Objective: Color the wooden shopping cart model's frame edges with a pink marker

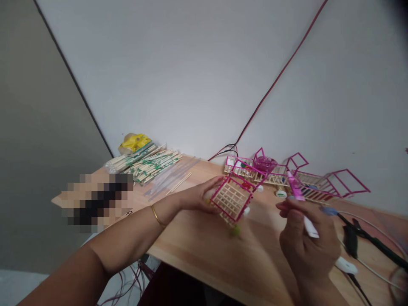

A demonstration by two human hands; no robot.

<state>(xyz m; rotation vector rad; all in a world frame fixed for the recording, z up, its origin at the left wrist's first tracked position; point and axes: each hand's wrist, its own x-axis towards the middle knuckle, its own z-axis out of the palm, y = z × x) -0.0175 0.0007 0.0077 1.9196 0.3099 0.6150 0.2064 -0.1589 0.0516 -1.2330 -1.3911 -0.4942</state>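
My left hand grips the left side of a small stick-built model, a pale wooden lattice framed in magenta, tilted toward me above the table. Round parts and a blurred yellow-green bit show at its lower edge. Closed around a pink-and-white tube, my right hand is raised to the right of the model. The tube's narrow tip points up and away from me. Behind the model, a row of similar stick structures with magenta frames stands along the wall.
Paper-wrapped chopsticks lie at the back left beside a yellow package. Loose sticks and clear strips lie nearer. A purple bowl stands among the structures. A blue-tipped tool, a white plug and cables occupy the right side.
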